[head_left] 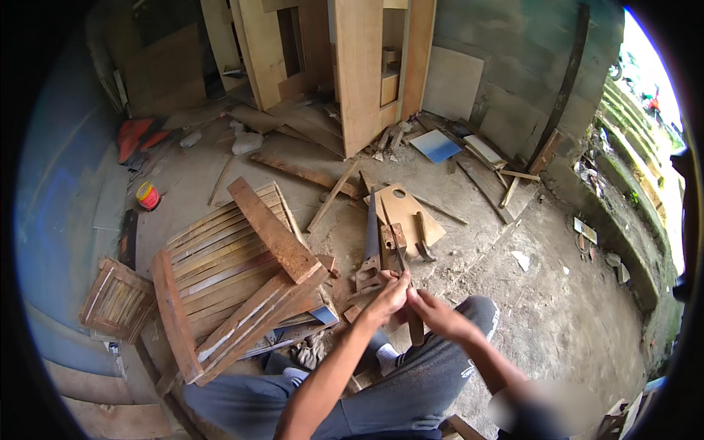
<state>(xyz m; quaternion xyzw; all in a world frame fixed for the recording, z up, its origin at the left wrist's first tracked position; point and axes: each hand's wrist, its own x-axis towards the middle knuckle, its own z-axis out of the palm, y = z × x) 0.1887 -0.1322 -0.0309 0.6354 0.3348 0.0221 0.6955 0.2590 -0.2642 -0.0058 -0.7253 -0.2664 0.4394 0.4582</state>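
Above my lap, both hands are closed around a long, thin tool (pixel 416 331), its narrow dark end pointing away and its broader brown part hanging below my fingers. I cannot make out its exact kind. My left hand (pixel 392 290) grips it slightly farther forward, and my right hand (pixel 434 313) is close beside it. Just beyond them sits a reddish wood block (pixel 391 236). A handsaw (pixel 372 233) stands left of the block, blade up, its wooden handle nearest my left hand. A claw hammer (pixel 423 238) rests to the right on a plywood piece (pixel 412 202) with a round hole.
A slatted wooden frame (pixel 220 282) with a thick plank (pixel 275 231) across it fills the left. Behind it stand a red and yellow can (pixel 148 196) and tall wooden cabinets (pixel 359 73). Scrap boards (pixel 436 145) and sticks litter the far floor; stone steps (pixel 627 191) rise at right.
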